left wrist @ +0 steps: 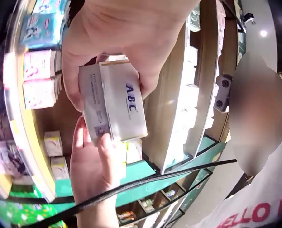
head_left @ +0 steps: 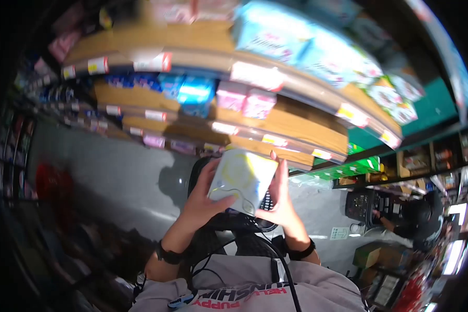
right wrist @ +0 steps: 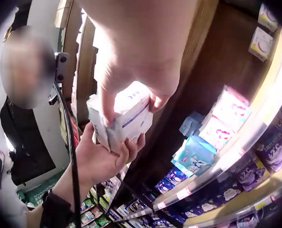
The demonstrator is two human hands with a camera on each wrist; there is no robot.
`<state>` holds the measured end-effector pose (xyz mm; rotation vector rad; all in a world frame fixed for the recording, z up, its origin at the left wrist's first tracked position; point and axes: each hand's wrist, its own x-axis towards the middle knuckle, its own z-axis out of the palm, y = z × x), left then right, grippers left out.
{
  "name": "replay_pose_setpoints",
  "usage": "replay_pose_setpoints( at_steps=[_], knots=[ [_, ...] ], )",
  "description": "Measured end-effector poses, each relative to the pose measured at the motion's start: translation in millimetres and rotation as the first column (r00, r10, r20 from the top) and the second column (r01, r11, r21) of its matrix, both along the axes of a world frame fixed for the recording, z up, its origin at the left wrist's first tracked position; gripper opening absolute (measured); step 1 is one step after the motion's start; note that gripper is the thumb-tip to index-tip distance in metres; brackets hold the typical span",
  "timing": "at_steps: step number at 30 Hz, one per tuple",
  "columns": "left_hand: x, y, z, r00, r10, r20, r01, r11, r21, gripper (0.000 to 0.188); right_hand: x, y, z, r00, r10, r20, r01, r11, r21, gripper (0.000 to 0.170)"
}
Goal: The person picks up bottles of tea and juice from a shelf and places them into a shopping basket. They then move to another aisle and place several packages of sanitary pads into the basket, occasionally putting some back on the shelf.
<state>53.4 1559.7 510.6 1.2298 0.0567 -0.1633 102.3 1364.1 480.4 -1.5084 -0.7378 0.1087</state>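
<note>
The white, yellow-marked, box-shaped pack [head_left: 246,176] lies between the hands, neither nearer, tilted above the black plastic basket [head_left: 267,200] and near the brown wooden shelf's [head_left: 309,129] front edge; its long axis is unclear. The left hand [head_left: 203,197] and right hand [head_left: 281,196], both partly closed, grip opposite sides.

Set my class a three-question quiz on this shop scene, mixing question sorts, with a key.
1. Which dark letters mark the white rectangular box in the left wrist view?
2. True or false: only one bare hand holds the box.
3. In the head view, the small boxy packs just right of the shiny blue pack are: A green; B pink; C black.

Key: 1. ABC. 2. False; left hand and right hand both hold it. 3. B.
</note>
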Motion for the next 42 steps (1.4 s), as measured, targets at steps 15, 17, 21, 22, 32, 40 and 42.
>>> replay_pose_setpoints(
  at_steps=[15, 17, 21, 22, 32, 40, 42],
  knots=[
    [-44.5, -129.6, 39.3, 0.970, -0.231, 0.074, 0.199, 0.932, 0.303, 0.094, -86.1, -140.2, 47.1, 0.883, -0.235, -0.405, 0.305, 0.945, 0.116, 0.075],
    [-50.2, -133.5, 37.0, 0.964, -0.267, 0.017, 0.251, 0.926, 0.282, 0.088, -80.3, -162.6, 51.7, 0.839, -0.221, -0.498, 0.304, 0.948, 0.091, 0.063],
    [-62.1, -127.6, 14.0, 0.939, -0.344, 0.000, 0.294, 0.804, 0.517, 0.063, -45.0, -215.8, 20.9, 0.771, -0.302, -0.561, 0.352, 0.936, -0.019, 0.052],
    [-67.1, -126.0, 9.5, 0.936, -0.350, -0.021, 0.303, 0.777, 0.552, 0.058, -35.4, -228.4, 13.8, 0.776, -0.348, -0.525, 0.373, 0.926, -0.063, 0.051],
    [-124.7, -123.3, -12.2, 0.981, 0.010, -0.195, 0.072, 0.910, 0.409, 0.032, 38.7, -283.5, -6.8, 0.709, -0.460, -0.535, 0.505, 0.860, -0.070, 0.055],
    [-135.8, -125.7, 10.6, 0.977, 0.114, -0.178, -0.028, 0.904, 0.426, 0.031, 52.9, -282.6, 5.0, 0.743, -0.442, -0.502, 0.454, 0.884, -0.106, 0.049],
    [-134.5, -123.3, 7.6, 0.984, 0.107, -0.141, -0.037, 0.902, 0.431, 0.031, 52.2, -284.7, -0.6, 0.733, -0.440, -0.519, 0.449, 0.886, -0.117, 0.045]
  ],
)
